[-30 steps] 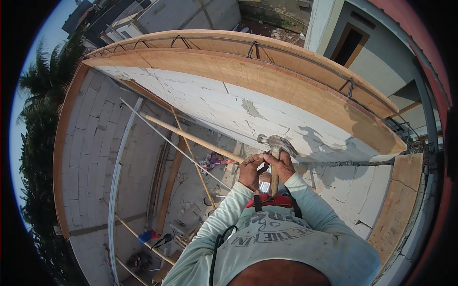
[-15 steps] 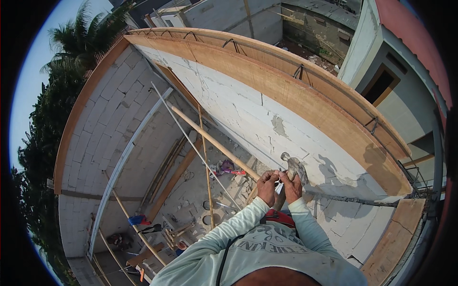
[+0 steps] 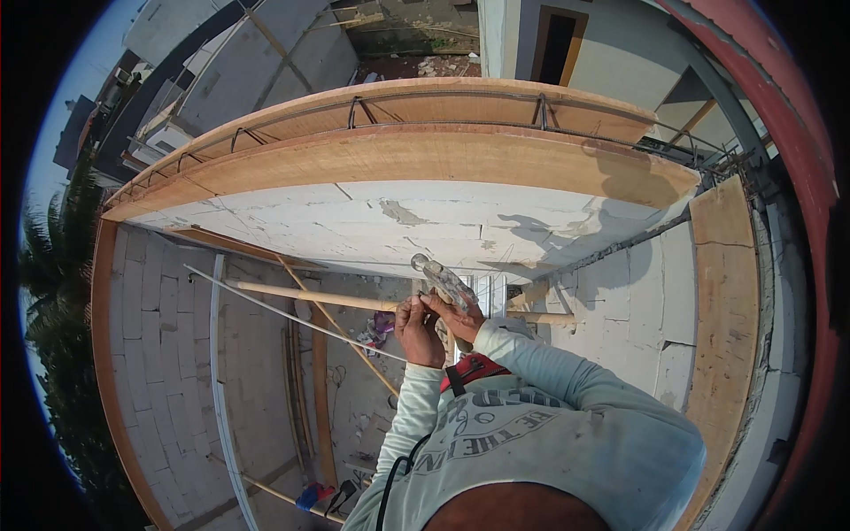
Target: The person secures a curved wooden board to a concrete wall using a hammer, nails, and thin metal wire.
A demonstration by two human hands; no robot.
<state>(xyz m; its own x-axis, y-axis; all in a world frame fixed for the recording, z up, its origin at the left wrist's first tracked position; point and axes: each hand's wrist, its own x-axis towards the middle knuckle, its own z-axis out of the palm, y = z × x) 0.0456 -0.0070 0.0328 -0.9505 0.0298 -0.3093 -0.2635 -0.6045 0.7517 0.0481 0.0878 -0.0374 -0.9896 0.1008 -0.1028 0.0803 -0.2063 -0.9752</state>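
The hands meet at their fingertips, the right hand [image 3: 462, 319] clasping the hammer [image 3: 448, 281]; whether the left hand [image 3: 418, 336] grips anything, I cannot tell. The hammer's head shows at eleven o'clock from the right hand, long axis ten to four, round face toward ten.

Head view: aimed downward from the head
Left hand [image 3: 421, 335], right hand [image 3: 458, 318]: seen near, below centre
White wall [image 3: 452, 223]: viewed from above, upper middle
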